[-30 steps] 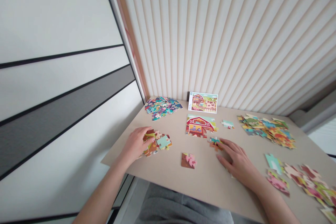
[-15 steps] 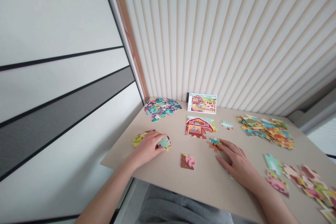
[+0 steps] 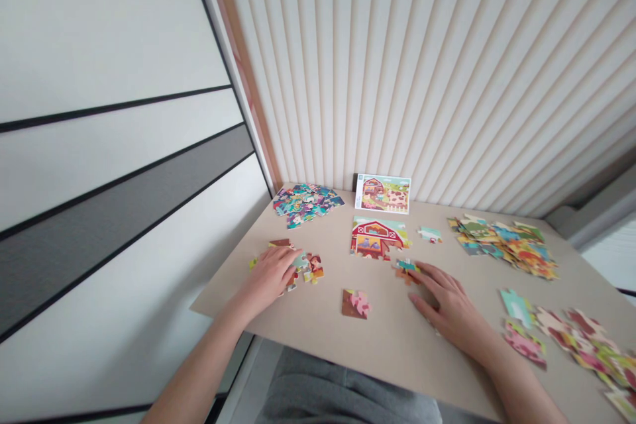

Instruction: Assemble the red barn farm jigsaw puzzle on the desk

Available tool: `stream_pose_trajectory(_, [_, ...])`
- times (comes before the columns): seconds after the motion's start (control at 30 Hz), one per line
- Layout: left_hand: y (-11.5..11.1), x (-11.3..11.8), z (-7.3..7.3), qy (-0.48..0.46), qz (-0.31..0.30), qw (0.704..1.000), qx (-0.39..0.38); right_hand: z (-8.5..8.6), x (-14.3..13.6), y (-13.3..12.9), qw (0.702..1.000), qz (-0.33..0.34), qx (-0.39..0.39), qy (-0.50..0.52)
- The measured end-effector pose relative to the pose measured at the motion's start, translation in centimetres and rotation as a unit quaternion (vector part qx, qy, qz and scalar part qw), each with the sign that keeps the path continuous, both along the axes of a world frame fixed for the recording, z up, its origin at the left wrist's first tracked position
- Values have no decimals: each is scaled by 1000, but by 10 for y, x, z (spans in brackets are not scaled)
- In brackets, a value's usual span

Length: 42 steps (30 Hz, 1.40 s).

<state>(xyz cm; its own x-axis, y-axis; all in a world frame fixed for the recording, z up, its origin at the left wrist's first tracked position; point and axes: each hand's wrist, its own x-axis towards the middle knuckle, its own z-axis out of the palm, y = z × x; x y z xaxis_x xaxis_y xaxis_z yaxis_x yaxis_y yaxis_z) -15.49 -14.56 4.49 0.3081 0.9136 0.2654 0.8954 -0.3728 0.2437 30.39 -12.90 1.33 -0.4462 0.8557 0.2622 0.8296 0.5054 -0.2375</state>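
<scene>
Over a small pile of farm jigsaw pieces at the table's left, my left hand (image 3: 271, 273) is curled, its thumb and fingertips closed on a pale green puzzle piece (image 3: 301, 260). Just right of it lies a puzzle piece with a brown-haired figure (image 3: 315, 266). My right hand (image 3: 444, 295) lies on the table with fingers spread, its fingertips touching a blue-and-brown puzzle piece (image 3: 406, 267). Behind, between the hands, is a joined section of red barn puzzle (image 3: 377, 237). A pink-and-brown puzzle piece (image 3: 355, 303) lies nearer me.
A farm picture card (image 3: 383, 194) leans at the back. A purple-blue puzzle pile (image 3: 305, 204) lies back left, an orange-green pile (image 3: 507, 244) back right. More loose pieces (image 3: 581, 344) spread at the right front. One pale piece (image 3: 430, 234) sits right of the barn.
My left hand has shifted left with the pale green piece, uncovering the piece with the figure. My right hand has stayed in place.
</scene>
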Motion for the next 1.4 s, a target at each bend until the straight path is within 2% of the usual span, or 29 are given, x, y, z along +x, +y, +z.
stream_pose_trajectory(0.13, [-4,14,8,21,-13,1000,11,0,0,0,1000,-1,2,3])
stream_pose_trajectory(0.27, [-2,28,16,21,-48,999,-14,1,-1,-1,1000,-2,4,1])
stream_pose_trajectory(0.5, [4,47,21,28,-73,996,-51,9,-3,0,1000,8,-1,22])
stream_pose_trajectory(0.7, [9,71,20,35,-41,997,-47,17,-7,-2,998,43,-2,50])
stream_pose_trajectory(0.97, [13,74,17,3,-29,999,-44,18,-10,-3,995,69,3,66])
stream_pose_trajectory(1.13, [18,80,15,-116,-26,991,-65,20,-14,-3,996,63,2,62])
stream_pose_trajectory(1.27, [24,92,26,-245,-39,964,-98,27,-21,-5,995,49,8,83])
stream_pose_trajectory(1.33, [28,104,34,-325,-55,933,-143,33,-28,-8,992,43,0,121])
stream_pose_trajectory(1.4, [34,122,39,-416,-84,880,-215,39,-37,-10,983,33,-28,180])
